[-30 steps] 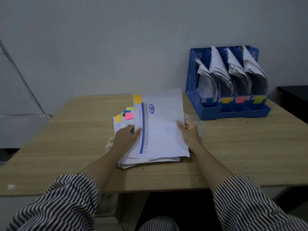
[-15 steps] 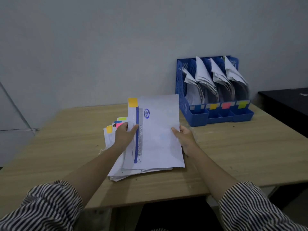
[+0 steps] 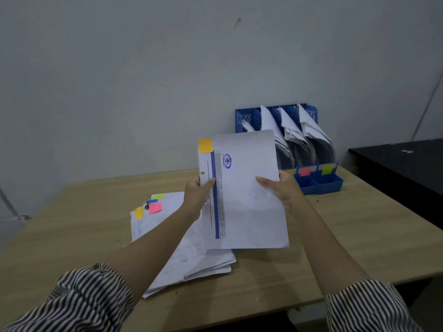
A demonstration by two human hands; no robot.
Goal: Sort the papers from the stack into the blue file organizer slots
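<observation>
A white sheet (image 3: 249, 207) with a blue vertical stripe, a blue emblem and an orange sticky tab (image 3: 205, 145) is lifted above the table. My left hand (image 3: 197, 194) pinches its left edge and my right hand (image 3: 281, 189) grips its right edge. Below and to the left lies the paper stack (image 3: 191, 257), with yellow, blue, pink and orange tabs at its top-left corner. The blue file organizer (image 3: 318, 183) stands at the back right against the wall. Its slots hold leaning papers, and its front carries pink and yellow labels; the sheet partly hides its left side.
The wooden table (image 3: 84, 226) runs to a front edge near my striped sleeves. A black surface (image 3: 402, 168) sits to the right of the organizer. A grey wall (image 3: 143, 80) closes the back.
Both hands have lifted the top sheet off the stack and carried it up and to the right, toward the organizer. The stack stays on the table.
</observation>
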